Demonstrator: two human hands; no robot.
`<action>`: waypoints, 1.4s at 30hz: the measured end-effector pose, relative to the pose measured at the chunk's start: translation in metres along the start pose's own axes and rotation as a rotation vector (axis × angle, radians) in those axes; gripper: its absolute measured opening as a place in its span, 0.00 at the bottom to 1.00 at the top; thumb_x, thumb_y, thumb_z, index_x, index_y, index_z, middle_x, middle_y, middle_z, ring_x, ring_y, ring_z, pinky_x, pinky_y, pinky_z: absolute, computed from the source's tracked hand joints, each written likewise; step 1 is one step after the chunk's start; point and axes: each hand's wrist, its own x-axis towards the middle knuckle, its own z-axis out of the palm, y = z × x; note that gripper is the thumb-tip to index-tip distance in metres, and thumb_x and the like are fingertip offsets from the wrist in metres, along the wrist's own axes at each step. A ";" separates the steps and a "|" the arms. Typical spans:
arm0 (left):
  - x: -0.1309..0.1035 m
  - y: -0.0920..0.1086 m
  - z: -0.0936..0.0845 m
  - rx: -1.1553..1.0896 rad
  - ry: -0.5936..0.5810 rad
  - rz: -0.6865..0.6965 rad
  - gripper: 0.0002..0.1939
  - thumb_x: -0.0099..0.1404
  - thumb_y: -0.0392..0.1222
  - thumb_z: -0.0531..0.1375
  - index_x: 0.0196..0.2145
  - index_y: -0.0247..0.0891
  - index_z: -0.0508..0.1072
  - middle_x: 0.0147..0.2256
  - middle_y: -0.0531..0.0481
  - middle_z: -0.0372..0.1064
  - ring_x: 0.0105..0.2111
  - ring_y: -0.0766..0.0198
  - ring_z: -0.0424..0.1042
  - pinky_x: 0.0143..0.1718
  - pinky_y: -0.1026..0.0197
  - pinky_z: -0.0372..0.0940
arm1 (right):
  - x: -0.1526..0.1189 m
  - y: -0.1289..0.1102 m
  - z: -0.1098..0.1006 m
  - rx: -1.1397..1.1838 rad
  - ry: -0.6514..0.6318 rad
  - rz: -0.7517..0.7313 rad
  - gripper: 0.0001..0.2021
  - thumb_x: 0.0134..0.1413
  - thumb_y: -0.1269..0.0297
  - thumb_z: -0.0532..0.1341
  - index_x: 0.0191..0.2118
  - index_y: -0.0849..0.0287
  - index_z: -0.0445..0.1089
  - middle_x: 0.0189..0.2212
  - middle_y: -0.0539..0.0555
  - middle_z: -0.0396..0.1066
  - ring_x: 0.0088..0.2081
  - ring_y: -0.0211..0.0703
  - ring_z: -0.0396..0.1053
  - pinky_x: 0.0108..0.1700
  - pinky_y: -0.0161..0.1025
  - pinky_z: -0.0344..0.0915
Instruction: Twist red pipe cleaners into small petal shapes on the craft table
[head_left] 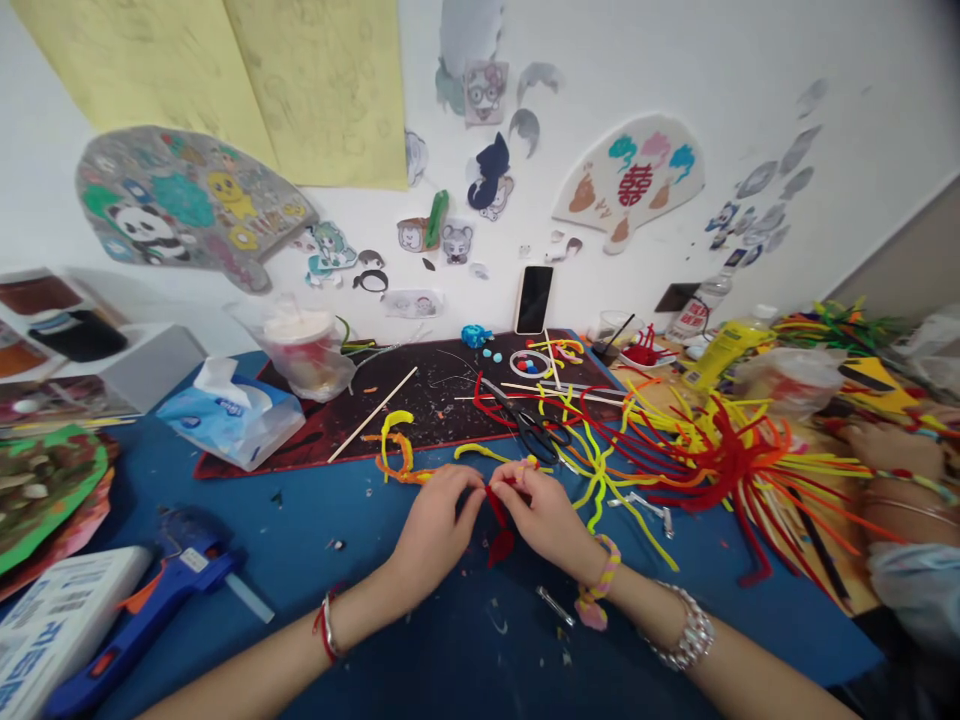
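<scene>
A red pipe cleaner (501, 546), bent into a shape with a wider lower end, hangs between my two hands above the blue mat (420, 640). My left hand (441, 522) is closed, its thumb and forefinger pinching the red piece at its upper end. Close beside it, my right hand (546, 518) is also closed in a pinch on the same piece. The fingers hide part of the upper end. Orange and yellow twisted pipe cleaners (397, 455) lie just beyond my left hand. Black-handled scissors (536, 430) rest behind my right hand.
A large pile of red, yellow and orange pipe cleaners (735, 455) spreads to the right, near another person's arm (900, 470). At left lie a blue glue gun (187, 560) and a tissue pack (232, 410). A phone (534, 300) leans on the wall; a plastic cup (300, 345) stands left.
</scene>
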 end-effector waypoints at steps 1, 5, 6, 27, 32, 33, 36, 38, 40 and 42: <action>0.000 -0.001 0.003 -0.186 -0.055 -0.128 0.09 0.62 0.41 0.51 0.30 0.36 0.68 0.31 0.47 0.68 0.35 0.60 0.67 0.39 0.56 0.61 | 0.000 0.000 0.000 0.014 -0.004 0.006 0.07 0.56 0.68 0.50 0.30 0.59 0.64 0.25 0.49 0.66 0.29 0.37 0.64 0.35 0.36 0.60; -0.003 0.006 0.012 -0.867 -0.160 -0.546 0.10 0.58 0.45 0.56 0.28 0.35 0.65 0.26 0.51 0.66 0.28 0.66 0.68 0.38 0.59 0.64 | -0.001 0.005 0.004 0.089 -0.002 0.042 0.07 0.56 0.68 0.51 0.30 0.59 0.63 0.27 0.50 0.67 0.30 0.37 0.65 0.37 0.36 0.61; -0.005 0.009 0.013 -0.982 -0.147 -0.603 0.10 0.57 0.45 0.58 0.28 0.34 0.64 0.26 0.51 0.66 0.28 0.66 0.68 0.39 0.59 0.64 | -0.001 0.006 0.005 0.106 0.006 0.056 0.07 0.56 0.68 0.51 0.31 0.59 0.64 0.28 0.50 0.67 0.31 0.38 0.65 0.38 0.36 0.61; -0.012 0.019 0.013 -1.082 0.008 -0.661 0.14 0.52 0.43 0.63 0.36 0.34 0.75 0.35 0.46 0.73 0.33 0.66 0.70 0.42 0.62 0.65 | -0.002 -0.006 -0.005 -0.006 0.167 -0.086 0.05 0.51 0.67 0.58 0.32 0.55 0.72 0.30 0.52 0.70 0.35 0.42 0.67 0.39 0.40 0.63; -0.008 0.018 0.007 -1.013 0.051 -0.610 0.13 0.53 0.43 0.63 0.35 0.36 0.75 0.34 0.48 0.73 0.33 0.66 0.70 0.40 0.62 0.65 | -0.002 -0.005 -0.009 -0.042 0.218 -0.141 0.07 0.50 0.68 0.58 0.34 0.54 0.73 0.31 0.52 0.69 0.36 0.42 0.67 0.41 0.40 0.64; -0.007 0.017 0.007 -1.000 0.058 -0.599 0.13 0.53 0.44 0.63 0.35 0.36 0.75 0.34 0.48 0.73 0.33 0.66 0.70 0.40 0.62 0.65 | -0.002 -0.004 -0.009 -0.052 0.212 -0.149 0.07 0.51 0.68 0.58 0.35 0.54 0.73 0.31 0.52 0.70 0.36 0.42 0.67 0.41 0.41 0.64; -0.006 0.013 0.008 -1.010 0.066 -0.582 0.13 0.53 0.44 0.62 0.36 0.35 0.75 0.35 0.47 0.73 0.34 0.65 0.70 0.41 0.61 0.65 | -0.004 -0.002 -0.007 -0.123 0.200 -0.206 0.09 0.52 0.68 0.57 0.38 0.53 0.72 0.31 0.53 0.69 0.36 0.42 0.66 0.40 0.41 0.64; -0.007 0.011 0.009 -1.040 0.077 -0.570 0.14 0.54 0.44 0.62 0.37 0.34 0.74 0.35 0.46 0.72 0.35 0.63 0.70 0.43 0.59 0.64 | -0.006 -0.001 -0.005 -0.190 0.190 -0.279 0.11 0.53 0.69 0.56 0.40 0.54 0.71 0.31 0.54 0.69 0.36 0.42 0.66 0.40 0.42 0.64; -0.007 0.008 0.010 -1.069 0.087 -0.554 0.14 0.54 0.44 0.61 0.36 0.33 0.74 0.35 0.45 0.72 0.36 0.62 0.70 0.44 0.57 0.64 | -0.007 0.000 -0.002 -0.242 0.163 -0.341 0.12 0.54 0.71 0.54 0.42 0.56 0.70 0.31 0.55 0.68 0.36 0.42 0.65 0.39 0.42 0.65; -0.008 0.006 0.011 -1.088 0.098 -0.553 0.13 0.55 0.43 0.61 0.36 0.32 0.74 0.35 0.45 0.72 0.36 0.62 0.70 0.44 0.57 0.64 | -0.008 0.000 -0.001 -0.268 0.114 -0.370 0.13 0.54 0.72 0.53 0.43 0.57 0.69 0.32 0.56 0.68 0.36 0.43 0.65 0.40 0.42 0.65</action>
